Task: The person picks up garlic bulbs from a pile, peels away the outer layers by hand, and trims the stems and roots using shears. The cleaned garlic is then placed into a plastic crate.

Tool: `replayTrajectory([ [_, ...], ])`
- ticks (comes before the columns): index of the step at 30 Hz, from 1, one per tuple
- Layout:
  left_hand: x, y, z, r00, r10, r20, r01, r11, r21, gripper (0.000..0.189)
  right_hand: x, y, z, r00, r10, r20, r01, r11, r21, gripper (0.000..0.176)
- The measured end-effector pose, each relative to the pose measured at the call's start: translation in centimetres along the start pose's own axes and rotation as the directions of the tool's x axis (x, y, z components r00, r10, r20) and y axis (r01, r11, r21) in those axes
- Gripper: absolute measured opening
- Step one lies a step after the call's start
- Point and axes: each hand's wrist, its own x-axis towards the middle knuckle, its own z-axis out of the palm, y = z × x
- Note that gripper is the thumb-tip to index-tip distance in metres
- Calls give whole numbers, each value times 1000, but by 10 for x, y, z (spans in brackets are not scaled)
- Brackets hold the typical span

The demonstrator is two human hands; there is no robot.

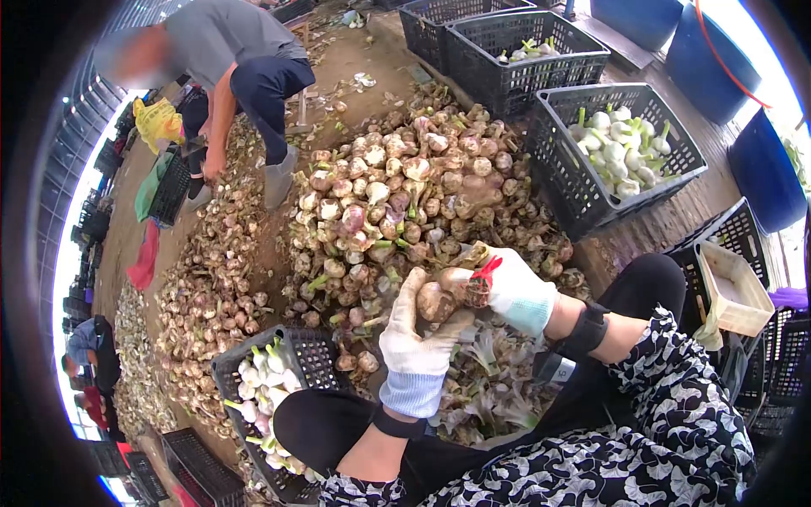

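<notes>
My gloved left hand (414, 334) is closed around an untrimmed garlic bulb (435, 302) with dirty brown skin, held above my lap. Close against it, my gloved right hand (517, 291) is curled, its stained fingertips meeting the bulb's right side. A red tie (487, 270) shows at the right fingers, beside something dark brown that I cannot make out. Under both hands lie loose garlic peels (494, 380). Just ahead spreads a big heap of unpeeled garlic (397, 182). Left of my knee, a black crate (317, 351) holds cleaned white garlic bulbs (263, 380).
Another black crate (566, 203) with white bulbs stands at the right, and more crates (481, 76) are behind it. Blue tubs (764, 173) line the right edge. A beige plastic box (735, 287) sits at my right. Across the heap, a co-worker (245, 76) bends over more garlic.
</notes>
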Motion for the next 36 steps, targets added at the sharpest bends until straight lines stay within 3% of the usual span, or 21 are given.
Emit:
replayTrajectory([
  [5,-2,6,-5,995,94,-26,-91,992,91,68,3,6,-2,998,-20,57,20,1000,-13,33],
  [9,0,5,-7,987,154,-48,-150,986,78,67,4,6,-6,993,-80,88,74,995,60,19],
  [12,6,14,-2,999,37,-32,-42,986,-161,67,2,8,-9,992,-59,116,54,998,46,10],
  [13,0,22,-5,999,-37,24,40,987,-153,59,1,12,-8,988,-121,94,102,977,185,10],
  [14,4,12,-2,932,-330,149,332,614,-716,50,1,14,-7,982,-181,62,152,935,320,10],
  [16,5,-23,-11,925,-137,354,376,472,-798,42,0,-1,-5,993,-110,49,98,974,206,12],
  [17,21,-23,-13,789,264,556,612,-245,-752,42,2,3,-4,980,-199,16,199,980,21,12],
  [18,18,-17,-10,784,264,561,617,-243,-748,42,2,6,-3,957,-290,1,286,944,-166,13],
  [19,9,-7,-7,814,-77,576,577,-5,-817,41,-1,7,-4,964,-266,12,265,954,-139,13],
  [20,7,9,-5,798,-398,452,568,246,-786,41,-2,9,-4,965,-263,11,262,955,-136,13],
  [22,8,4,-3,772,-415,481,601,232,-765,51,0,9,-5,992,-26,125,-18,941,338,15],
  [24,4,-7,8,782,-491,384,613,494,-617,46,-2,15,-10,991,24,128,-52,974,222,18],
  [25,3,-19,16,899,-405,165,435,788,-436,45,0,25,-12,998,-48,32,47,999,26,18],
  [26,3,-29,18,910,-400,108,414,895,-167,46,0,34,-13,990,-136,-50,125,976,-179,18],
  [28,0,3,14,975,-196,102,209,967,-143,51,-7,11,-9,979,-138,-151,95,960,-262,21],
  [30,2,1,8,909,-348,230,409,633,-658,48,-4,-3,-16,874,-468,129,459,711,-533,25],
  [31,0,7,5,898,-356,259,431,593,-680,52,-3,-9,-23,870,-441,220,490,733,-471,29],
  [32,1,4,1,898,-355,260,432,595,-678,52,-3,-11,-33,894,-371,252,442,825,-352,23],
  [33,4,0,-7,828,-307,470,561,419,-714,55,-3,-8,-38,942,-240,234,224,970,93,20],
  [34,7,-3,-13,728,-212,651,685,237,-689,58,-2,-2,-40,954,-108,279,-53,857,512,20],
  [36,11,4,-17,722,-154,675,685,297,-665,58,-5,2,-27,984,-55,167,-71,745,663,28],
])
